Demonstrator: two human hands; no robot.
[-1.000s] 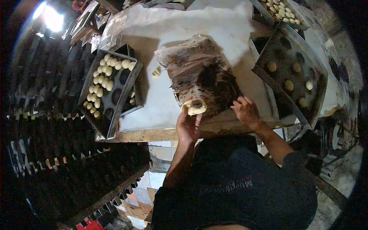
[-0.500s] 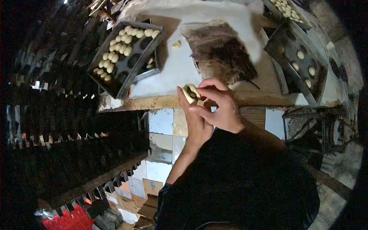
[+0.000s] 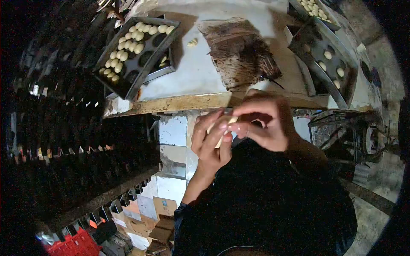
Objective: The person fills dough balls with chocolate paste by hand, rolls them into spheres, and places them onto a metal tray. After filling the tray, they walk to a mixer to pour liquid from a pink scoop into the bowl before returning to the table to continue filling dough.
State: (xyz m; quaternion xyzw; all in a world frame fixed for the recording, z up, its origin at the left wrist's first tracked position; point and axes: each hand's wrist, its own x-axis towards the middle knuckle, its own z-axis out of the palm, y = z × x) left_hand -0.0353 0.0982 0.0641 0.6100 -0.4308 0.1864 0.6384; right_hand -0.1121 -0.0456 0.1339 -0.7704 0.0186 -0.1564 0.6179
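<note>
In front of the table edge, my left hand (image 3: 208,145) has its fingers curled around a small piece of pale dough (image 3: 232,119). Thumb and fingertips of my right hand (image 3: 271,123), somewhat blurred, pinch the dough's upper right edge. Most of the dough is hidden behind fingers, and its inside cannot be seen now. Beyond my hands, a flattened dark brown paste-like mass (image 3: 243,53) lies on the white tabletop, with a thin dark tool (image 3: 273,81) at its near right edge. A small scrap of dough (image 3: 192,42) sits left of the mass.
At the left, a dark metal tray (image 3: 149,73) of round dough balls (image 3: 128,45) rests on another tray. Stacked trays (image 3: 348,91) at the right hold several balls, with a fuller tray (image 3: 331,23) behind. A red crate (image 3: 77,244) stands low at the left.
Both hands have come lower and nearer my body with the dough. My left fingers have curled over it, hiding the dark filling that showed before. The view has shifted slightly.
</note>
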